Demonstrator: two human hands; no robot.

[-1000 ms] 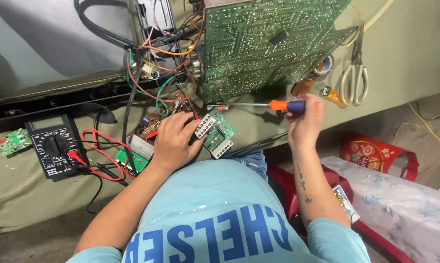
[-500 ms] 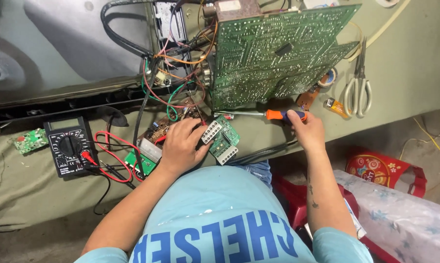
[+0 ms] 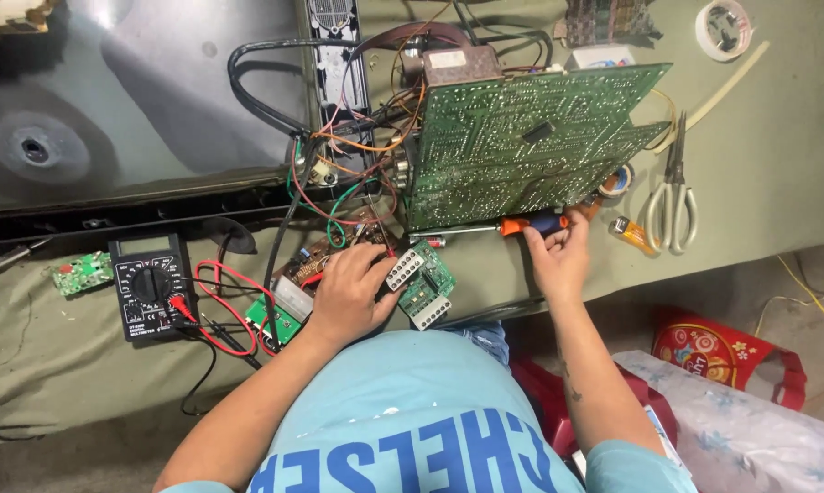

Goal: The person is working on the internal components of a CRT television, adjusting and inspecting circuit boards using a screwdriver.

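My right hand (image 3: 558, 260) holds a screwdriver (image 3: 508, 225) with an orange and blue handle; its shaft lies level and points left under the lower edge of a large green circuit board (image 3: 531, 141) that stands tilted. My left hand (image 3: 348, 292) rests flat on a small green board (image 3: 426, 288) with white connector blocks, its fingers spread over the board's parts. A tangle of coloured wires (image 3: 339, 183) runs from the big board down toward my left hand.
A black multimeter (image 3: 147, 297) with red and black leads lies at the left, next to a tiny green board (image 3: 79, 274). Scissors (image 3: 672, 196), a lighter (image 3: 633, 235) and a tape roll (image 3: 722, 27) lie at the right. A dark screen panel (image 3: 129, 110) fills the upper left. A red bag (image 3: 722, 356) sits on the floor.
The view has shifted, so everything sits lower and further right. My right hand with the screwdriver has come down level under the big board. My left hand stays on the small board.
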